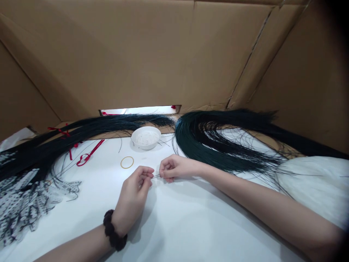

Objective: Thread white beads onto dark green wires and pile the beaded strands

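Observation:
Over the white tabletop (185, 222), my left hand (136, 193) and my right hand (176, 168) sit close together with fingers pinched. A short stretch of thin dark strand (156, 176) spans the small gap between them; its ends are hidden inside my fingers. Just beyond my hands lies a yellow rubber band (127, 162). Behind that stands a white bowl (146, 138) with whitish contents that I cannot make out. A thick bundle of dark green-black strands (207, 151) curves in a U behind my right forearm.
At the left lie more dark strands (89, 129) tied with red ribbon, and many black-and-white patterned ends (24, 207). A loose red ribbon (89, 154) is near them. A white plastic bag (316, 182) sits at the right. Cardboard walls (141, 54) enclose the table, with a slot at the back.

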`<action>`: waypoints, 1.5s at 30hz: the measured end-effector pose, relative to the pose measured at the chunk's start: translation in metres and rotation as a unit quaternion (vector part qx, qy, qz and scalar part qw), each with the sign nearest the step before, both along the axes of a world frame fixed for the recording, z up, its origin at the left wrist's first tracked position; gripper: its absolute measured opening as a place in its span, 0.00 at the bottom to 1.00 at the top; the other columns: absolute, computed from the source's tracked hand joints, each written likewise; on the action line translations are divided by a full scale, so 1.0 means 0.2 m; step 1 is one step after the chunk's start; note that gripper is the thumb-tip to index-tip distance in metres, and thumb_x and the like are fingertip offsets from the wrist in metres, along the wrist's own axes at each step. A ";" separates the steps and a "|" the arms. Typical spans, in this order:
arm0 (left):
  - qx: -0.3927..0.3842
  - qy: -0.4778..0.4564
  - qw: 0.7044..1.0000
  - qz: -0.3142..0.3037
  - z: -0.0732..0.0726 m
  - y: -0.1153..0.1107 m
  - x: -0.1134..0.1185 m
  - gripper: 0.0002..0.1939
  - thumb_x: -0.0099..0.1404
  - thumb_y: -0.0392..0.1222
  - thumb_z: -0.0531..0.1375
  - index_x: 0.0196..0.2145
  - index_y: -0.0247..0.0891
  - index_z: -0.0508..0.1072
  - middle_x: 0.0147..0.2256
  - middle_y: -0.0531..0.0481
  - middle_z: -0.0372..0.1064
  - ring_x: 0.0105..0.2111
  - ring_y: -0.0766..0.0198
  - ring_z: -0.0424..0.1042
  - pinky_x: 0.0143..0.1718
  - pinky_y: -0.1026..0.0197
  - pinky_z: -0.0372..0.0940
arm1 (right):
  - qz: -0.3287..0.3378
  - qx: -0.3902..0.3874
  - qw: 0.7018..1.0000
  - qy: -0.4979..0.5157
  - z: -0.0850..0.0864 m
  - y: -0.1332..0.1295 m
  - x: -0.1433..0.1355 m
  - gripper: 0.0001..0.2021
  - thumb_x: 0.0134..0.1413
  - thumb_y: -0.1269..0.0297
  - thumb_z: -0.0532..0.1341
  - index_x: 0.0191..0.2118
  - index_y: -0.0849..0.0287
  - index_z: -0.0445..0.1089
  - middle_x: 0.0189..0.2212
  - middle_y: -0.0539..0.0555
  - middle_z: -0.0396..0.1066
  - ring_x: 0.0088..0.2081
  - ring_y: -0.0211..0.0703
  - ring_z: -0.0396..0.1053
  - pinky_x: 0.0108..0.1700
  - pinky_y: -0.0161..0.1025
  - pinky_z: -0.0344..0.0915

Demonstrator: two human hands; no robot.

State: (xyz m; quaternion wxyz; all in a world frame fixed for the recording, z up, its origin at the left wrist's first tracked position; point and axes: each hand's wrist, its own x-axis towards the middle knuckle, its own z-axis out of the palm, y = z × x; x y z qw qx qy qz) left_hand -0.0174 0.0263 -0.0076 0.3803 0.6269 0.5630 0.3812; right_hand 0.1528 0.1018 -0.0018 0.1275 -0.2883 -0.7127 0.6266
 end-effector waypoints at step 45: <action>0.042 0.028 0.999 0.016 0.03 0.01 0.00 0.09 0.57 0.39 0.52 0.37 0.37 0.63 0.26 0.53 0.65 0.26 0.65 0.64 0.30 0.62 0.59 | -0.050 -0.006 0.997 0.063 -0.03 -0.05 -0.03 0.08 0.48 0.63 0.57 0.29 0.63 0.62 0.20 0.51 0.68 0.20 0.32 0.63 0.24 0.30 0.60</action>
